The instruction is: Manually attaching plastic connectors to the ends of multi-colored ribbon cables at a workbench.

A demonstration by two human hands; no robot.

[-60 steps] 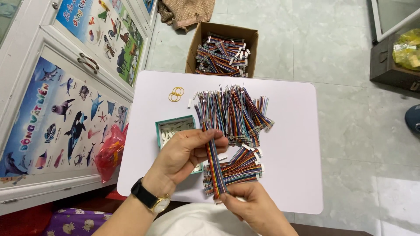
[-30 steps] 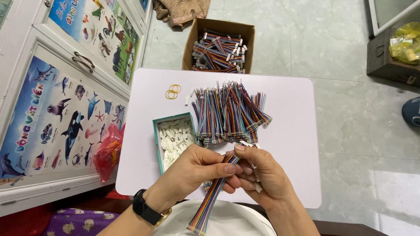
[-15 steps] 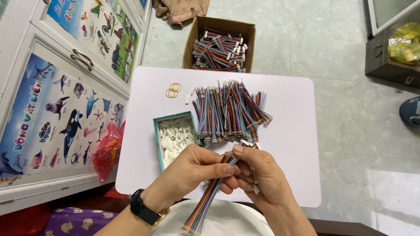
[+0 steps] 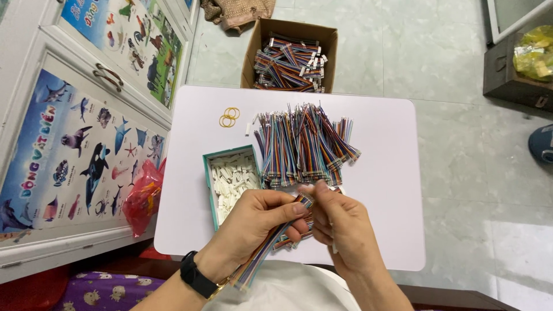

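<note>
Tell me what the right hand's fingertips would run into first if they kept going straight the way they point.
The right hand points up and away across the white table. First in that line is most likely the spread pile of rainbow ribbon cables, just beyond the fingertips; the hand's height above the table is unclear.

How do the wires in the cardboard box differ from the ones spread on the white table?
The wires in the cardboard box lie criss-cross in tied bundles on the floor; the wire pile on the table fans out loosely, mostly lengthwise. The box wires lie beyond the table, while the table pile lies just above the left hand and right hand, which pinch one ribbon cable. Both are rainbow-coloured with small end connectors.
</note>
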